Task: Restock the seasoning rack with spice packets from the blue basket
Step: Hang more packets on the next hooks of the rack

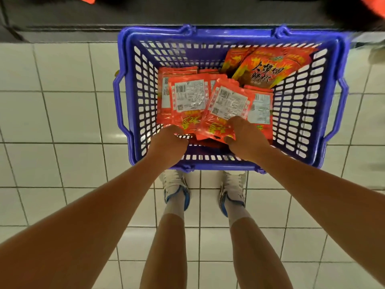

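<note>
A blue plastic basket [229, 35] stands on the tiled floor in front of my feet. Several red spice packets lie in it, most with their white label backs up. My right hand [245, 138] grips a tilted red packet [227, 105] by its lower edge, thumb at the corner. My left hand [168, 142] reaches in at the near left side and holds the lower edge of another red packet [188, 101]; its fingers are hidden under the hand. Two larger red pouches [268, 67] lean against the basket's far right corner.
The dark base of a shelf unit [83, 24] runs along the top, just beyond the basket. White floor tiles [62, 122] spread left and right of the basket. My shoes [177, 190] stand right behind its near rim.
</note>
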The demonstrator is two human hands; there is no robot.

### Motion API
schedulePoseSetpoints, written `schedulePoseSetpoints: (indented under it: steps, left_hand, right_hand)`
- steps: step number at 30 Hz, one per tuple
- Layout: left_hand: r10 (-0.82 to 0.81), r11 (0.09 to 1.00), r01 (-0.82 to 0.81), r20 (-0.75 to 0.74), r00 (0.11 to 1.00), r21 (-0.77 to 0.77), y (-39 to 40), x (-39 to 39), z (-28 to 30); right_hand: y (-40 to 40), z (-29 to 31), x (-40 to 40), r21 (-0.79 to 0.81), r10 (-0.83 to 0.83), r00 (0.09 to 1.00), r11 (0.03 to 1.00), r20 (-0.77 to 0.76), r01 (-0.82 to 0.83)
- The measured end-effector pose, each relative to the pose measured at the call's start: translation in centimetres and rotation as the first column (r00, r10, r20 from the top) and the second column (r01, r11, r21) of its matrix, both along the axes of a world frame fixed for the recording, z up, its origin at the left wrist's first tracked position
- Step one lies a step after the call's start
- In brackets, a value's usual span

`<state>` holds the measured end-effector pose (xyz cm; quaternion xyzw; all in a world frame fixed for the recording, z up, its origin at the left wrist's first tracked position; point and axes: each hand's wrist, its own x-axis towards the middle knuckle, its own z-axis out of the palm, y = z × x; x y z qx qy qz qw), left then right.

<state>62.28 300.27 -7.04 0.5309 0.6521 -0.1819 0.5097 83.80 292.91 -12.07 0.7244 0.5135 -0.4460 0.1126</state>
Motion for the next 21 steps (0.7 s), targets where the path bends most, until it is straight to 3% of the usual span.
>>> schedulePoseSetpoints:
  steps: [3, 6, 8, 12, 17, 19, 21]
  left_hand:
    - [-0.052, 0.998, 0.053, -0.012, 0.999, 0.024, -0.2, -0.7, -1.1]
    - [-0.114, 0.992, 0.117, -0.069, 0.991, 0.044, -0.9, -1.6, -2.2]
    - [-0.065, 0.997, 0.067, -0.080, 0.995, 0.024, -1.1, -1.9, -2.2]
    - [-0.013, 0.999, 0.014, -0.027, 1.000, 0.048, -0.9, -1.6, -1.2]
    - [-0.063, 0.977, 0.027, 0.162, 0.985, 0.214, 0.8, -1.1, 1.1]
    - [-0.030, 0.972, -0.013, 0.178, 0.984, 0.234, 2.0, -1.4, 1.1]
    - [-0.098, 0.973, 0.070, 0.118, 0.988, 0.220, 2.7, -2.0, 1.1]
  right_hand:
    - [-0.4, -2.5, -0.6, -0.148, 0.126, 0.989, 0.982, 0.078, -0.114]
    - [-0.7, -4.4, -1.1, -0.069, 0.143, 0.982, 0.988, 0.121, -0.135]
    - [-0.2, -4.5, -0.9, 0.017, 0.099, 0.988, 0.995, 0.118, -0.101]
    - [1.3, -0.8, -0.5, 0.117, 0.034, 0.997, 0.993, -0.074, -0.025]
    - [3.8, 4.7, -0.8, 0.132, 0.143, 0.917, 0.986, -0.372, -0.101]
    - [4.7, 5.1, -1.1, 0.128, 0.094, 0.900, 0.991, -0.426, -0.043]
    - [5.4, 4.4, -1.4, 0.139, -0.037, 0.911, 0.985, -0.411, 0.103]
